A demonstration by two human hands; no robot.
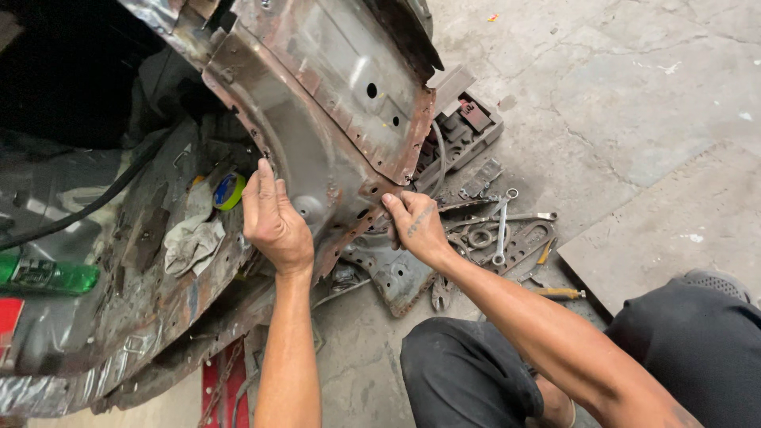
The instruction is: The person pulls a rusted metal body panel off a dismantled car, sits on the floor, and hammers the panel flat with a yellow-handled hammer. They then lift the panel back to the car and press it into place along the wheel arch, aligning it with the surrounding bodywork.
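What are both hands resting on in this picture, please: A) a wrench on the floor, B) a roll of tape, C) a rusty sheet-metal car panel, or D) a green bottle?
C: the left hand lies flat on the rusty panel and the right hand grips its lower edge, while the wrench, green bottle and tape roll lie untouched.

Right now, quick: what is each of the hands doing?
Left hand: open, fingers flat against the rusty metal panel, gripping nothing.
Right hand: fingers curled on the panel's lower edge, pinching it.
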